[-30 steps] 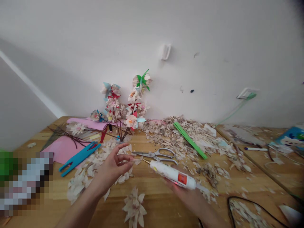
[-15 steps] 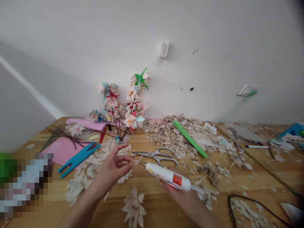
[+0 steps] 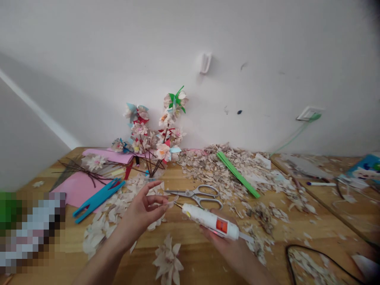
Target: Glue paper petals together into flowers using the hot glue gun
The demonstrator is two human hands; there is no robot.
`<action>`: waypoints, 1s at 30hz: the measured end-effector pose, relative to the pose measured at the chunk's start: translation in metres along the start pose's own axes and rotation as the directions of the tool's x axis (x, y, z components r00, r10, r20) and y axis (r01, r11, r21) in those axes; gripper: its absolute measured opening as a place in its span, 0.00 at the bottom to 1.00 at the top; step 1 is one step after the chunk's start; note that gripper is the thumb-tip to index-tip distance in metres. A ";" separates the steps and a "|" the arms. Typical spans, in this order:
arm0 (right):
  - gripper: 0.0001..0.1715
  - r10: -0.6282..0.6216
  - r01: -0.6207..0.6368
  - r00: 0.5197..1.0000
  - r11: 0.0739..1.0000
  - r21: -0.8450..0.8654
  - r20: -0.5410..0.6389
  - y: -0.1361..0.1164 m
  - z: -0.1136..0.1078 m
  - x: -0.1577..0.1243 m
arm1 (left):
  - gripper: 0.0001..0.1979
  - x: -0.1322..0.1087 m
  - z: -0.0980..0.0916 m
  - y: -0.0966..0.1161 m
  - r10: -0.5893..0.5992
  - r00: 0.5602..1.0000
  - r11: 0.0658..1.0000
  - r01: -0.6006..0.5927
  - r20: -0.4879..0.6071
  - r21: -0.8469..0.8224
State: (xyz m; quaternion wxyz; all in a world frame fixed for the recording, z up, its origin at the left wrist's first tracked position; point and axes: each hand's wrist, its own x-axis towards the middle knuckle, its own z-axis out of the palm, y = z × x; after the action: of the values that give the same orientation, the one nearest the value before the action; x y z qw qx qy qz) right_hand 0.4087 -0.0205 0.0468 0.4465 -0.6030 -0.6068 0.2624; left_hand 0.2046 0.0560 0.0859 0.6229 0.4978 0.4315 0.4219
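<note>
Between its fingertips my left hand pinches a small pale petal. Wrapped round a white glue gun is my right hand, partly hidden under the gun's body. The gun's metal nozzle points left and sits at the petal; whether they touch is too small to tell. Silver scissors lie just behind the nozzle. A pale layered flower rests on the wooden table near the front edge, below both hands.
Behind stand flower stems in a clear holder. Loose petals lie left; dry scraps spread along the wall. Blue strips, pink paper and green strips lie about. A black cable curves at front right.
</note>
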 end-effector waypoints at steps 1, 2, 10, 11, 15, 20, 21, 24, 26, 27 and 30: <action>0.12 -0.006 0.006 1.000 1.000 -0.004 -0.002 -0.001 0.000 0.000 | 0.31 0.000 0.000 0.000 -0.002 1.000 1.000 0.002 -0.002 0.001; 0.12 -0.007 0.007 1.000 1.000 -0.006 -0.007 -0.003 0.000 0.000 | 0.31 0.000 0.000 0.000 -0.003 1.000 1.000 0.003 -0.003 0.002; 0.14 -0.018 0.018 1.000 1.000 -0.011 0.004 -0.006 -0.002 0.001 | 0.31 0.002 -0.001 -0.004 0.016 1.000 1.000 -0.016 0.001 -0.002; 0.14 -0.020 0.020 1.000 1.000 -0.011 0.006 -0.005 -0.002 0.001 | 0.30 0.002 -0.002 -0.004 0.018 1.000 1.000 -0.018 0.005 -0.002; 0.15 -0.025 0.026 1.000 0.999 -0.028 0.009 -0.009 -0.002 0.002 | 0.30 0.002 -0.002 -0.003 0.003 1.000 1.000 -0.004 0.021 0.013; 0.16 -0.033 0.034 0.999 0.998 -0.053 0.035 -0.012 -0.004 0.003 | 0.30 0.002 -0.003 -0.003 0.011 0.999 1.000 -0.012 0.030 0.024; 0.15 -0.025 0.028 0.999 0.997 -0.066 0.044 -0.012 -0.004 0.003 | 0.30 0.002 -0.003 -0.003 0.013 0.999 1.000 -0.014 0.030 0.025; 0.15 -0.015 0.018 0.999 0.996 -0.089 0.029 -0.010 -0.004 0.003 | 0.30 0.002 -0.003 -0.003 0.014 0.999 1.000 -0.014 0.035 0.025; 0.16 -0.029 0.031 0.999 0.995 -0.094 0.017 -0.010 -0.004 0.003 | 0.30 0.002 -0.003 -0.002 0.015 0.999 0.999 -0.016 0.042 0.029; 0.16 -0.035 0.037 0.999 0.994 -0.101 0.020 -0.011 -0.004 0.003 | 0.31 0.002 -0.003 -0.002 0.013 0.999 0.999 -0.014 0.043 0.034; 0.16 -0.051 0.057 0.998 0.989 -0.139 0.044 -0.014 -0.004 0.003 | 0.32 0.001 -0.002 -0.001 -0.002 0.999 0.999 0.001 0.035 0.044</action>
State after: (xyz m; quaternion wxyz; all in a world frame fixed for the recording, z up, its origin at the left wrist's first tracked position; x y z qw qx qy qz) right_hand 0.4051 -0.0205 0.0615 0.3976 -0.6108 -0.6487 0.2192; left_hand 0.2026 0.0573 0.0846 0.6197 0.5182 0.4300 0.4032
